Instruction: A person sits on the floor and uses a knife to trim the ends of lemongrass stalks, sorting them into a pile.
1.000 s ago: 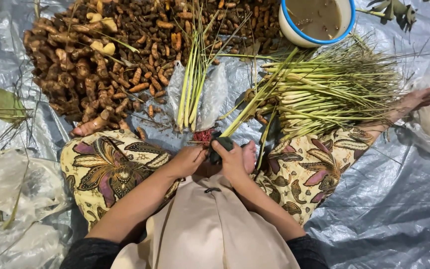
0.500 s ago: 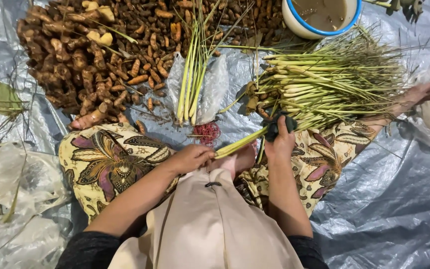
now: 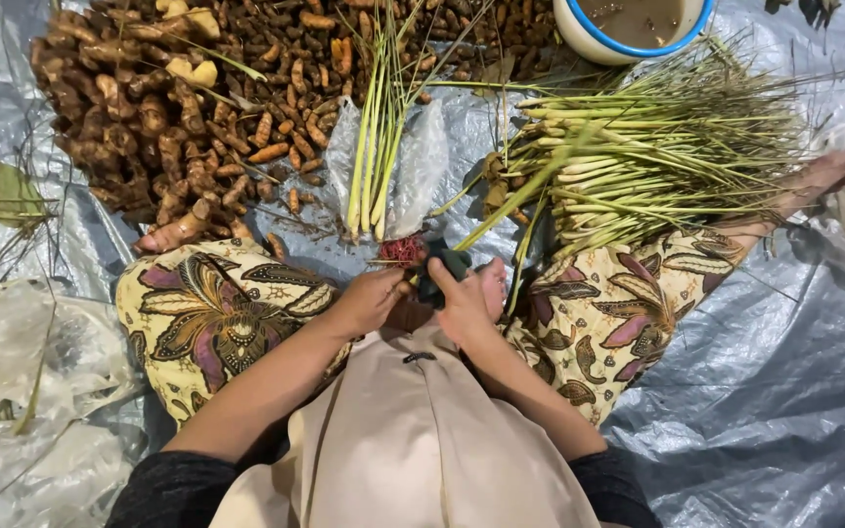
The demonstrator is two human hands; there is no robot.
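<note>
Two hands meet near the lap: the left hand (image 3: 369, 298) pinches the base of a lemongrass stalk (image 3: 501, 210), the right hand (image 3: 466, 293) is closed on a dark tool (image 3: 439, 272); trimming is best done close to the root; a grey tarpaulin (image 3: 784, 391) covers the floor.

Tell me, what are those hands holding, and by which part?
The left hand grips a lemongrass stalk at its root end; the right hand holds a dark tool by its handle.
</note>
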